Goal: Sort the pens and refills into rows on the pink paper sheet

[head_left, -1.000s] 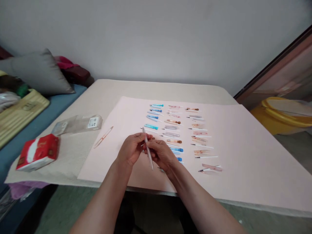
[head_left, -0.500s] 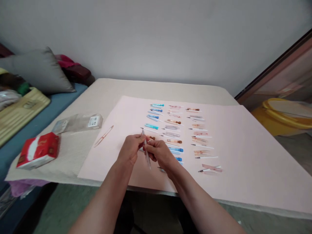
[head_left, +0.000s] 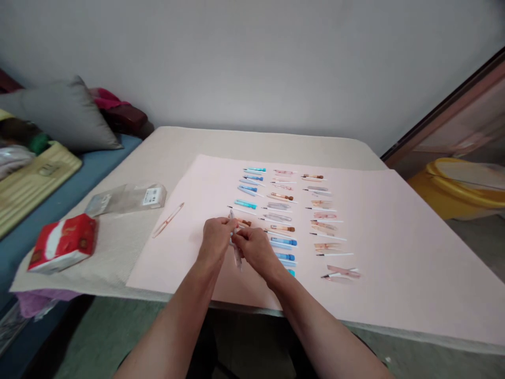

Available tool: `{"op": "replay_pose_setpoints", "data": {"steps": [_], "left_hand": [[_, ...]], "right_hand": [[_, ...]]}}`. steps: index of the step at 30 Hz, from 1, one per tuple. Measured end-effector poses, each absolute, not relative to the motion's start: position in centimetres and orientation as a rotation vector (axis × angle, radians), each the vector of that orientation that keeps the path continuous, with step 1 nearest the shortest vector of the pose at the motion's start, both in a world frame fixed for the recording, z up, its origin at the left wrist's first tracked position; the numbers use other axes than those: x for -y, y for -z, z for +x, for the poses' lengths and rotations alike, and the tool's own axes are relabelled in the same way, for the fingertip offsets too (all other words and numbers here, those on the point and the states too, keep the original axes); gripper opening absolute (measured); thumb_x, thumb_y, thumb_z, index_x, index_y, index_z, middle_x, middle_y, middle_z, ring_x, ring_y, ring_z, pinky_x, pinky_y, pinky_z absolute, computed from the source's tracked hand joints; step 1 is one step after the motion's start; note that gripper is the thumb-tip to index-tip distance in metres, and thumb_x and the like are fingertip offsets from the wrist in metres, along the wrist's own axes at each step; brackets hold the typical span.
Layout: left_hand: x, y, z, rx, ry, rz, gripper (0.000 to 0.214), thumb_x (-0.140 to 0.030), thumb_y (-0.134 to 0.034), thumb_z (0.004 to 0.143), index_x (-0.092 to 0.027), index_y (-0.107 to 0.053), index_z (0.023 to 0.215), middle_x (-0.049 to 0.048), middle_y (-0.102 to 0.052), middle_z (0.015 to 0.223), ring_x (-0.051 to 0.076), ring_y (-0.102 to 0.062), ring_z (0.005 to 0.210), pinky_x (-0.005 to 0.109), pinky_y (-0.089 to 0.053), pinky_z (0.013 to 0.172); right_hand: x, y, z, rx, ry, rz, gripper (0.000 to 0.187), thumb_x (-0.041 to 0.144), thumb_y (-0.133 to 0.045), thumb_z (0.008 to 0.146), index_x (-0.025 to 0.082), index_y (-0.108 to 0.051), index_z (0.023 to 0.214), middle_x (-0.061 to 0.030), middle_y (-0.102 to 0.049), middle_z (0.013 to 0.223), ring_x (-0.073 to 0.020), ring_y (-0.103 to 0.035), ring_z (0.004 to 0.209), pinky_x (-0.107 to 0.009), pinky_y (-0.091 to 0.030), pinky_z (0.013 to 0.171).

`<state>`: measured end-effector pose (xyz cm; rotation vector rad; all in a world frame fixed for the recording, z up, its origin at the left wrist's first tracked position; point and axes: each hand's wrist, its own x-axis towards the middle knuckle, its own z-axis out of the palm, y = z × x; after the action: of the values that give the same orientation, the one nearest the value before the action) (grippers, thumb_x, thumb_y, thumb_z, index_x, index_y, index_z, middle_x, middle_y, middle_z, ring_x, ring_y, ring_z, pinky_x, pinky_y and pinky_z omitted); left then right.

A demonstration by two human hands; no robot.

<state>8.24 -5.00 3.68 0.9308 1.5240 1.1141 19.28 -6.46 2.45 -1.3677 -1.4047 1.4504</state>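
Over the pink sheet (head_left: 394, 252), both hands are closed on one clear pen (head_left: 238, 259), which slants upright between them. My left hand (head_left: 216, 237) pinches its upper part, and my right hand (head_left: 254, 248) grips it around the middle. The fingers hide the pen's centre. Just behind the hands lies a brown-capped pen (head_left: 243, 222), partly covered. Pen parts with white refills spread in columns beyond and to the right, among them a teal pen (head_left: 245, 204), a blue pen (head_left: 283, 241) and a pink pen (head_left: 343, 271). One pale orange pen (head_left: 168, 220) rests alone at the left.
A red tissue pack (head_left: 63, 243) and a clear plastic bag (head_left: 126, 200) with labels lie on the table's left side. Left of the table is a blue seat with a grey cushion (head_left: 65, 116). A yellow bucket (head_left: 453, 189) stands beyond the right edge.
The right hand has shifted slightly left and turned around the pen. The pen's lower end has moved up a little. More of the brown-capped pen shows behind the hands.
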Motion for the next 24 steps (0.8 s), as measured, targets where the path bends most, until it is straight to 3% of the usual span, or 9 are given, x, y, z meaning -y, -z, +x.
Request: {"op": "replay_pose_setpoints", "data": {"steps": [7,10,14,18,24], "left_hand": [[5.4,-5.0,7.6,-0.796,-0.996,0.597,0.033,-0.033,-0.057,0.077,-0.01,-0.067,0.098,0.0124,-0.067,0.09,0.01,-0.052,0.05,0.024,-0.041,0.045],[5.3,-5.2,7.4,-0.721,-1.01,0.487,0.034,-0.031,-0.055,0.08,-0.012,-0.062,0.107,0.0123,-0.067,0.097,0.013,-0.057,0.059,0.028,-0.049,0.056],[5.2,-5.1,7.1,-0.687,-1.066,0.464,0.029,-0.027,-0.054,0.08,-0.013,-0.062,0.104,0.0111,-0.068,0.098,0.015,-0.061,0.065,0.034,-0.052,0.069],[5.3,-5.2,7.0,-0.691,-1.1,0.455,0.025,-0.029,-0.056,0.079,-0.014,-0.064,0.097,0.0112,-0.069,0.095,0.02,-0.064,0.077,0.036,-0.051,0.073],[5.3,-5.1,6.9,-0.76,-1.161,0.477,0.017,-0.026,-0.064,0.073,-0.013,-0.064,0.082,0.0096,-0.07,0.079,0.016,-0.062,0.06,0.034,-0.049,0.071]], "right_hand": [[6.3,-3.6,20.7,0.787,-2.153,-0.719,0.022,0.036,-0.056,0.079,0.014,-0.057,0.077,-0.0018,-0.063,0.06,-0.0023,-0.027,0.03,-0.018,-0.017,0.032],[6.3,-3.8,21.0,0.765,-2.235,-0.622,0.021,0.034,-0.054,0.082,0.013,-0.057,0.082,-0.001,-0.062,0.056,-0.001,-0.02,0.028,-0.016,-0.012,0.03],[6.5,-4.1,20.8,0.773,-2.268,-0.618,0.022,0.034,-0.054,0.082,0.013,-0.057,0.083,0.0007,-0.06,0.052,-0.0005,-0.016,0.029,-0.015,-0.01,0.029],[6.6,-4.0,20.7,0.759,-2.276,-0.629,0.022,0.036,-0.056,0.079,0.014,-0.055,0.079,0.0017,-0.059,0.05,-0.0002,-0.013,0.029,-0.015,-0.011,0.03],[6.8,-4.0,20.6,0.841,-2.208,-0.722,0.028,0.041,-0.059,0.078,0.014,-0.055,0.077,0.001,-0.059,0.05,-0.001,-0.018,0.029,-0.017,-0.009,0.03]]}}
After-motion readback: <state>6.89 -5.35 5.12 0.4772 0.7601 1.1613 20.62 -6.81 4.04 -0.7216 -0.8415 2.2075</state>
